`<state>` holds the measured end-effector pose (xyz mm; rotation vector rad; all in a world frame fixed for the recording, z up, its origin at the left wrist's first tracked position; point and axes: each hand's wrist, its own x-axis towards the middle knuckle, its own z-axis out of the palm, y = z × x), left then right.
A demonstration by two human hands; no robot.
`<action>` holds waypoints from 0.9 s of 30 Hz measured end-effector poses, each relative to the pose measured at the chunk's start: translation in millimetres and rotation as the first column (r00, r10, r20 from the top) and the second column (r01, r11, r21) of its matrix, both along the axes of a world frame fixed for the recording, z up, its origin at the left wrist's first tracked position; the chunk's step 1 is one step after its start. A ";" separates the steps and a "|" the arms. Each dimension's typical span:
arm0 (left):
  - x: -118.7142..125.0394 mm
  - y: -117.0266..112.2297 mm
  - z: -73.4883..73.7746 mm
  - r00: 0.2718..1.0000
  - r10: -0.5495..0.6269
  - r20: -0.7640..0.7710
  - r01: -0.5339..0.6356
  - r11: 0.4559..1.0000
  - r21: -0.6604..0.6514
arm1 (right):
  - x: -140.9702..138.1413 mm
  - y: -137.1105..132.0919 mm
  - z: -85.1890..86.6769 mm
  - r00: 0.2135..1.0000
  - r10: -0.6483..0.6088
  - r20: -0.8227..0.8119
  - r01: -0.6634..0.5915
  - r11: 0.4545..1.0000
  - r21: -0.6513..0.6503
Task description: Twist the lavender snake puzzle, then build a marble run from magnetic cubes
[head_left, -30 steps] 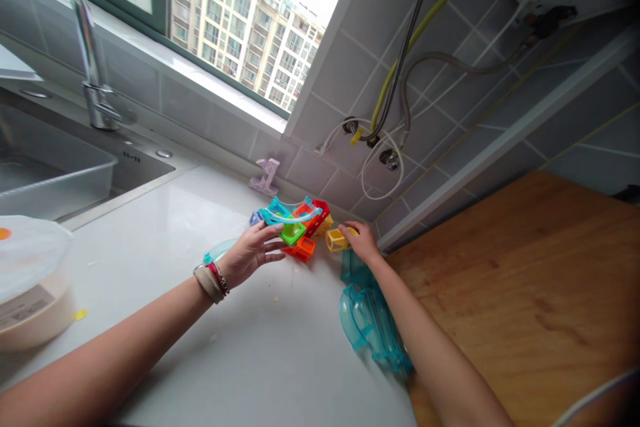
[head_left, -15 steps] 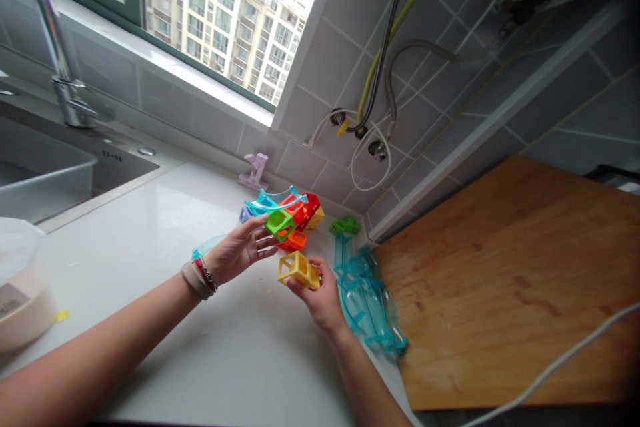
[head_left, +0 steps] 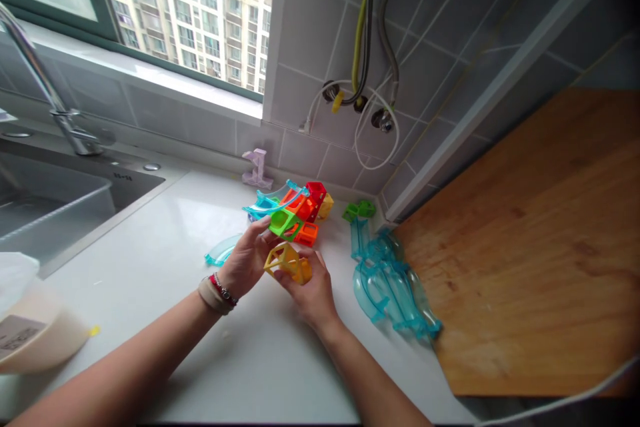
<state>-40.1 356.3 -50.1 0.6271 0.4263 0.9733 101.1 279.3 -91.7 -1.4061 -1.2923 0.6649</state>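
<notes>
My right hand [head_left: 313, 290] grips a yellow openwork toy block [head_left: 283, 260], cube-shaped at its left end, above the white countertop [head_left: 240, 360]. Close beside it is my left hand [head_left: 245, 257], its fingers loosely apart and partly hidden behind the yellow block. The left fingertips reach the edge of a green openwork block [head_left: 285, 223]; whether they press on it I cannot tell. Around that lie an orange block [head_left: 306, 233], a red block [head_left: 316, 197] and a clear blue curved track piece [head_left: 287, 199], bunched together. Another curved blue track [head_left: 223, 251] lies left of my left hand.
Several clear blue track pieces [head_left: 395, 290] lie at right beside a wooden board [head_left: 530, 267], with green blocks [head_left: 359, 210] behind them. A purple piece [head_left: 257, 170] stands by the wall. At left are a sink [head_left: 145, 183], a faucet [head_left: 65, 113] and a cream-coloured tub [head_left: 45, 333].
My right hand has brought the yellow block left and up, close to my left hand, and tilted it. The view has shifted, showing more of the loose track at left.
</notes>
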 end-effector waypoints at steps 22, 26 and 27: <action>19.5 -18.8 8.6 0.947 0.302 -0.108 -0.304 0.952 -0.010 | -0.5 -7.7 10.7 0.950 -0.096 0.298 0.099 0.995 0.004; 16.9 -18.2 8.7 0.930 0.333 -0.157 -0.347 0.935 -0.073 | -8.6 -10.7 10.3 0.898 -0.071 0.435 0.059 0.997 0.041; 15.6 -16.8 7.6 0.926 0.339 -0.166 -0.356 0.930 -0.088 | -9.2 -11.0 10.6 0.887 -0.064 0.458 0.043 0.998 0.056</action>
